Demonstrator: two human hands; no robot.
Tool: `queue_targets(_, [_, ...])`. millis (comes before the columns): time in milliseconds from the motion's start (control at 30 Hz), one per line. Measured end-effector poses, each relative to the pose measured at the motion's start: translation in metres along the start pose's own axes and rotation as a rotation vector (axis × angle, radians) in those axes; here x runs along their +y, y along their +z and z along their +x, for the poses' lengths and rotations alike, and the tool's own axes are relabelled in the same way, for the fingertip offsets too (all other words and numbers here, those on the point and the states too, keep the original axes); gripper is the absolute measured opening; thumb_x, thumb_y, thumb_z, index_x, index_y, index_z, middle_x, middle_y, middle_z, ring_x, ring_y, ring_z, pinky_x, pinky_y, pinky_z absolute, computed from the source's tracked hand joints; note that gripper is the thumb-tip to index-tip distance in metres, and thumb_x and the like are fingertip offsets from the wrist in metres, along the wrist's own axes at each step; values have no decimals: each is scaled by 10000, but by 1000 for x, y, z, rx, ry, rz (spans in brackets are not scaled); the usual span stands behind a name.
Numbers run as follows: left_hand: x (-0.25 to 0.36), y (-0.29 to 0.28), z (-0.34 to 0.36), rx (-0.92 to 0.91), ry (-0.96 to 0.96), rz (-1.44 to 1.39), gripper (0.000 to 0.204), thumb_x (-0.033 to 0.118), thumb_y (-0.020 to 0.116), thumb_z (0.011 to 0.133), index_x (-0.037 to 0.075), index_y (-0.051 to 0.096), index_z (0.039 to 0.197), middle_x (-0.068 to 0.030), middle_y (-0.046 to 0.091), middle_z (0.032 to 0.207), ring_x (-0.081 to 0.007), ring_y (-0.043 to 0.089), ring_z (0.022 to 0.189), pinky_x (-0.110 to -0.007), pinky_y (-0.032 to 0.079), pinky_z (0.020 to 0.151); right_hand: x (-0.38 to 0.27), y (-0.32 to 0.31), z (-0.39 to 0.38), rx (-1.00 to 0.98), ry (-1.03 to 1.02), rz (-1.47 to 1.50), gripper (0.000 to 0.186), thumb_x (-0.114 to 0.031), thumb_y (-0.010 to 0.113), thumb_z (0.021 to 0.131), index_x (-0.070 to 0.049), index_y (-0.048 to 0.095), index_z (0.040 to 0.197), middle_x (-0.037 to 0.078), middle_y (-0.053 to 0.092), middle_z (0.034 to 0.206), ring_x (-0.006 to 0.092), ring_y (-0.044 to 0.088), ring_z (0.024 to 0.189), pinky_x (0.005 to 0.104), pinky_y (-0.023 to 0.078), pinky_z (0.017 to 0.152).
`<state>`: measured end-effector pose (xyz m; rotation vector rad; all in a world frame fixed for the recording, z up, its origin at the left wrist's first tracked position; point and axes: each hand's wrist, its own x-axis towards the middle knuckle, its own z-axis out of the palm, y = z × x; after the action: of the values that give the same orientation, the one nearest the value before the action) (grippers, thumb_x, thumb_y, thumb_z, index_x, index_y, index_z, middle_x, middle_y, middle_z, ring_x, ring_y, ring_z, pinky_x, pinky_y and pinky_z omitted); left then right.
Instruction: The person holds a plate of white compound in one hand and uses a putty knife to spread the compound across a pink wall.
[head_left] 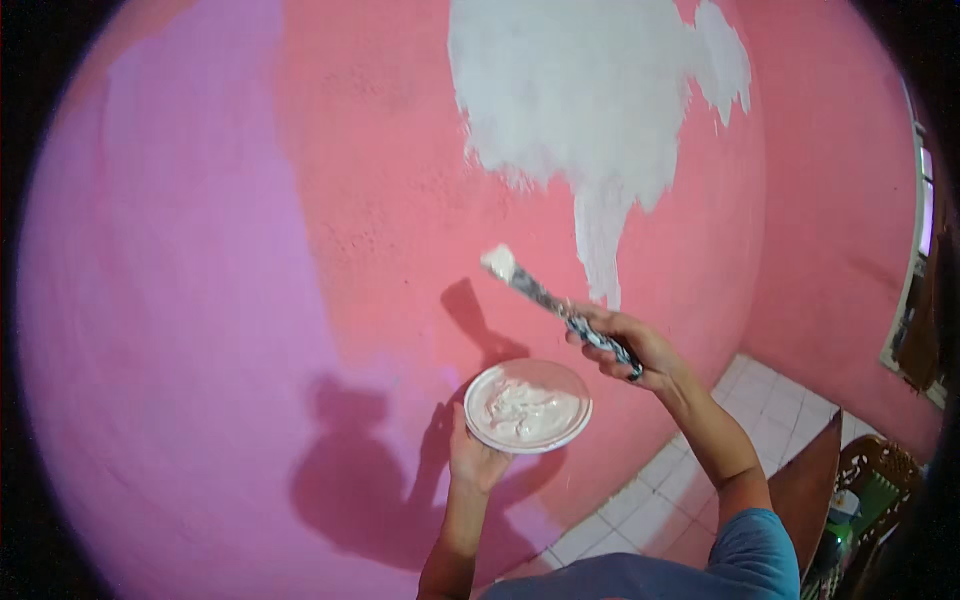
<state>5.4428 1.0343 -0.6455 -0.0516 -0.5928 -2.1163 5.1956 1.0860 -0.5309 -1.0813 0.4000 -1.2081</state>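
My right hand is closed around the dark, paste-smeared handle of a putty knife. Its blade points up and left, with a lump of white putty on the tip. Below and to the left, my left hand supports a round white plate from beneath, the fingers partly hidden by it. White putty is smeared thickly across the plate. Both hands are in front of a pink wall, and the blade appears apart from its surface. Higher up, a ragged white patch covers part of the wall.
A purple painted area fills the wall's left side, where my shadow falls. Pale floor tiles run along the wall's foot. At the lower right are a brown wooden panel and a carved chair. A window is at the far right.
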Motion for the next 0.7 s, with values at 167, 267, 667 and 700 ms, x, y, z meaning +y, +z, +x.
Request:
queue_targets(167, [1, -8, 1, -81, -47, -29, 721, 570, 152, 948, 31, 314, 1398, -172, 340, 1433, -339, 331, 1317, -490, 304, 1077, -85, 50, 73, -9, -446, -203, 479, -163, 445, 918, -45, 371, 1376, 68, 604, 997, 62, 524, 675, 181, 443, 484])
queue_targets(267, [4, -14, 2, -155, -100, -136, 721, 568, 140, 949, 32, 316, 1396, -164, 342, 1434, -338, 334, 1315, -493, 303, 1076, -158, 84, 127, 10, -756, -435, 461, -163, 406, 920, -49, 392, 1367, 65, 617, 950, 83, 539, 716, 240, 489, 579])
queue_targets(667, [14, 32, -13, 122, -119, 225, 681, 578, 196, 942, 100, 280, 1420, -130, 341, 1434, -323, 366, 1297, -515, 330, 1054, -318, 168, 276, 1017, -1486, -1518, 498, -94, 481, 818, -173, 506, 1309, 209, 593, 952, 380, 603, 714, 455, 497, 647])
queue_targets(700, [18, 32, -13, 42, -90, 209, 681, 578, 196, 942, 100, 280, 1420, -130, 341, 1434, -323, 366, 1297, -515, 330, 1054, -315, 166, 284, 1072, -1513, -1580, 488, -106, 496, 819, -174, 508, 1302, 226, 562, 962, 387, 598, 742, 459, 496, 673])
